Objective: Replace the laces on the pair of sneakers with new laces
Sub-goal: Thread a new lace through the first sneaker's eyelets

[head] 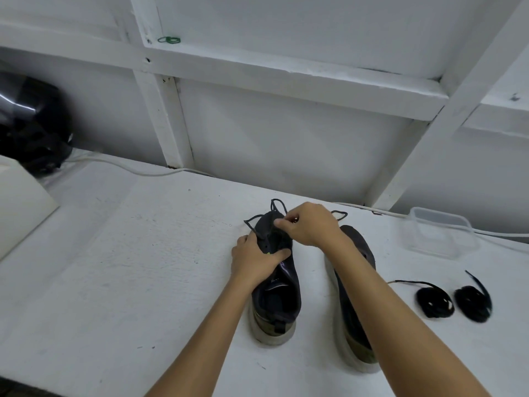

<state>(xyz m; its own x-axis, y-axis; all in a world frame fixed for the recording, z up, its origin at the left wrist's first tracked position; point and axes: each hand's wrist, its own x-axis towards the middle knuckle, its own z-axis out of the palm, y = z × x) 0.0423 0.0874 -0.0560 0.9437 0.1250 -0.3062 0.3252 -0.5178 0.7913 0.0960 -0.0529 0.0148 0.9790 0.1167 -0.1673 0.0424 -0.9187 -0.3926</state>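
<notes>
At the far left a glossy black rounded object (31, 124), perhaps a helmet, sits at the back of the white painted tabletop (128, 267), with a pale flat board (20, 204) beside it and a thin white cable (128, 169) trailing along the wall. Moving right, the left hand (254, 257) grips the toe end of the left dark sneaker with a pale sole (276, 293), thumb and fingers curled round its upper to steady it. Just above, the right hand (310, 224) pinches the old dark lace (259, 222) at the front eyelets, its loose loops sticking out past the toe. It looks as though the old lace is partly threaded out here, so the job seems early. The right dark sneaker (355, 296) stands just beside, half hidden under the right forearm; a loop of its lace shows past the hand, and whether it has been loosened I cannot tell. Further right two coiled black new laces (453, 300) lie untouched on the tabletop, and behind them a clear plastic lidded container (440, 236). Nothing blocks the way to the new laces.
</notes>
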